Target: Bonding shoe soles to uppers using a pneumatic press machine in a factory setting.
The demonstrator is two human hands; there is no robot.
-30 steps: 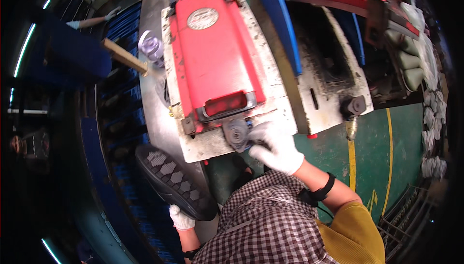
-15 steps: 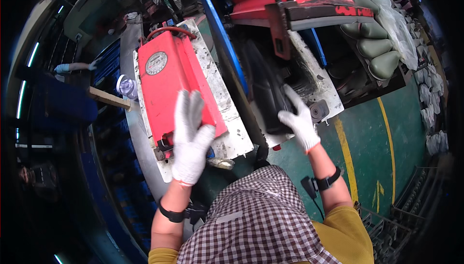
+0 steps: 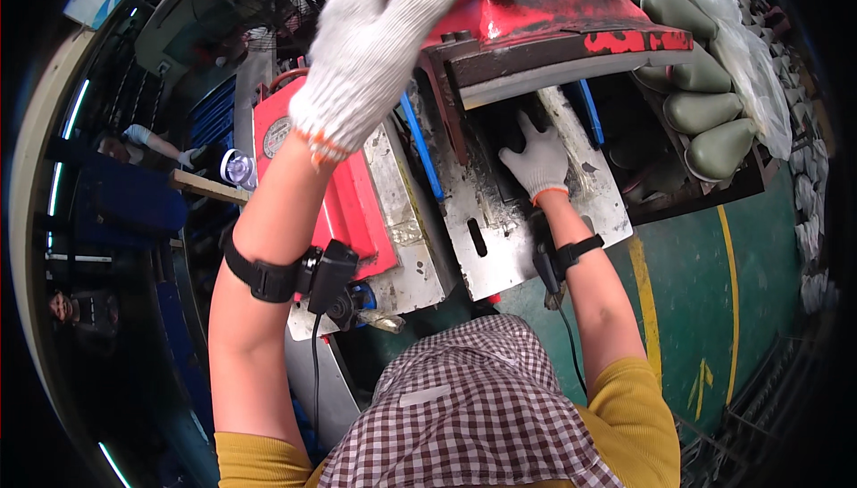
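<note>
My left hand (image 3: 370, 50), in a white knitted glove, is raised beside the red press head (image 3: 553, 6). Its thumb stands out toward the press, and the fingertips pass beyond the top edge. My right hand (image 3: 540, 158), gloved likewise, reaches under the press head with fingers spread. It lies over a dark area on the worn metal bed (image 3: 486, 251); whether a separate black piece lies beneath the palm is too dark to tell. Below my left forearm is a red machine cover (image 3: 361, 220) with a round dial, partly hidden by the arm.
Green shoe lasts (image 3: 705, 117) and clear plastic sheeting (image 3: 728, 24) lie at the right. A purple-white roll (image 3: 237, 168) stands left of the red cover. Another person's gloved hand (image 3: 189, 158) shows farther left. Yellow lines mark the green floor (image 3: 683, 283).
My left hand has risen from above the red cover toward the press head. My right hand has moved forward under the press; the black piece beside it before no longer shows in front.
</note>
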